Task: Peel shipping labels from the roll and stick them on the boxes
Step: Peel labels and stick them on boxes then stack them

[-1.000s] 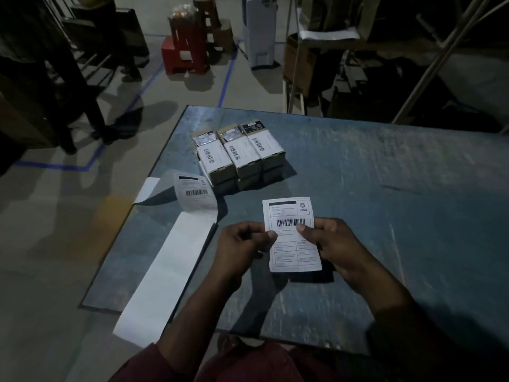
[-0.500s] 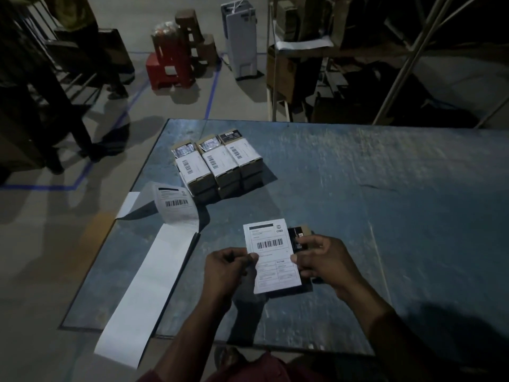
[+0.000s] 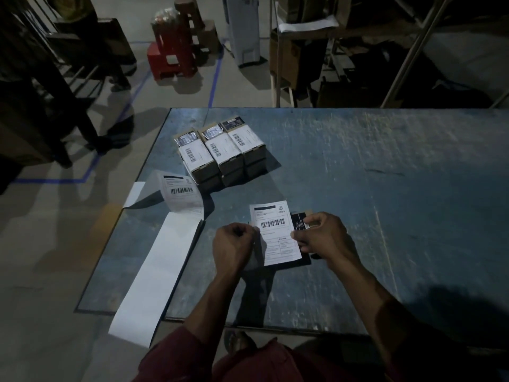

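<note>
A white shipping label [image 3: 276, 232] with a barcode lies over a dark box [image 3: 300, 226] near the front of the blue table [image 3: 385, 188]. My left hand [image 3: 234, 248] has its fingers curled at the label's left edge and seems to pinch it. My right hand [image 3: 321, 235] pinches the label's right edge, over the box. A strip of label backing [image 3: 154, 271] trails off the table's left front, and a curl of it carries one more label [image 3: 180, 193]. Several labelled boxes [image 3: 220, 153] sit stacked at the back left.
The table's left edge [image 3: 124, 213] and front edge are close to my hands. Beyond the table stand red stools [image 3: 172, 51], a white appliance [image 3: 243, 28], a metal rack [image 3: 303, 51] with cartons, and a person's legs [image 3: 68, 106] at the left.
My hands brought the label down onto the dark box, which was hidden earlier and now shows beneath it. The camera view shifted slightly.
</note>
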{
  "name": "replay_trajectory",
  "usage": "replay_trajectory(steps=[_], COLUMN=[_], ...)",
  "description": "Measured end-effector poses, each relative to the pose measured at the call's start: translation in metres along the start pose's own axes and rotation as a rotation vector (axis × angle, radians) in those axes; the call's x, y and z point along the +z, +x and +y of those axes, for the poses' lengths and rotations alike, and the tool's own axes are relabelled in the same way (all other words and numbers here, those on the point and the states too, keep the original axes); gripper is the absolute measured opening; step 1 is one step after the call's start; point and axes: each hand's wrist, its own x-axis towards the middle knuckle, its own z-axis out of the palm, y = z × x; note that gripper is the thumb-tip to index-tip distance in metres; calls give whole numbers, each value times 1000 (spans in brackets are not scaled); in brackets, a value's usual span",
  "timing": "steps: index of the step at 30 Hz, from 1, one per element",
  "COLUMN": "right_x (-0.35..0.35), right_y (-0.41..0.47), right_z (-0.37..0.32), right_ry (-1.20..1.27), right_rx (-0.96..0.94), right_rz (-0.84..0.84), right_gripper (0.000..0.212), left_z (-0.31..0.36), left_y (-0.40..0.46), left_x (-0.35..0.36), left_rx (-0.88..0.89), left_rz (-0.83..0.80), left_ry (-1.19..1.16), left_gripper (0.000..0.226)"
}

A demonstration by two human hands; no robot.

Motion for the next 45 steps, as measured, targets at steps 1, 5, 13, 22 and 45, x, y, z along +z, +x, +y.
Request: replay_trajectory(steps=[1, 5, 13, 22, 45], right_x=[0, 4, 4, 6, -1], right_y=[1, 3, 1, 5, 7], right_z=[-1, -2, -7, -8, 3], right_ry=[-6, -21, -12, -53, -253], right_rx=[7, 13, 31, 17, -130], right_rz=[4, 24, 66, 51, 97], right_gripper=[45, 44, 46, 52, 47], left_z=[0, 3, 3, -2, -10], left_y=[0, 3, 8, 19, 21], left_x=[1, 5, 8, 8, 3], left_rx=[10, 48, 28, -19, -16], left_rz=[13, 57, 36, 3, -6], left_ry=[15, 63, 131, 132, 188], left_gripper=[18, 13, 25, 32, 36])
